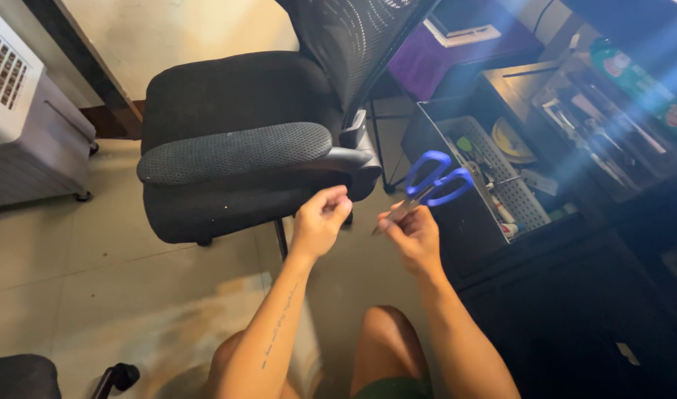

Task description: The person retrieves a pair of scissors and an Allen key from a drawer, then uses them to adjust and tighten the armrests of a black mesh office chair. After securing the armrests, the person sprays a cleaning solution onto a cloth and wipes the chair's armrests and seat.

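Here, seen from above by a seated person whose bare knees show at the bottom of the frame, two hands meet over a tiled floor (131, 273). The right hand (414, 235) is closed around a pair of scissors (429, 185), gripping it by the metal blades so that the blue handle loops point up and away towards the right; the blade tips poke out just left of the fingers. The left hand (320, 220) hovers just beside it, fingers curled into a loose fist with thumb and forefinger pinched together; whether anything thin is caught between them cannot be told. The two hands are near each other but not touching.

Behind the hands stands a black office chair (235, 125) with a mesh back and a padded armrest, its seat facing the person. To the right, just beyond the scissors, an open drawer (427, 122) holds a pale perforated tray (516, 196) with small items in it, too blurred to make out. Further right lies a dark counter (612, 310), with a cluttered open box (604, 125) above it and a green bottle (634, 77) lying near the top right corner. A purple cloth (427, 59) shows behind the chair back. At the far left sits a grey and white appliance on castors (28, 125), and a streak of sun glare crosses the right side
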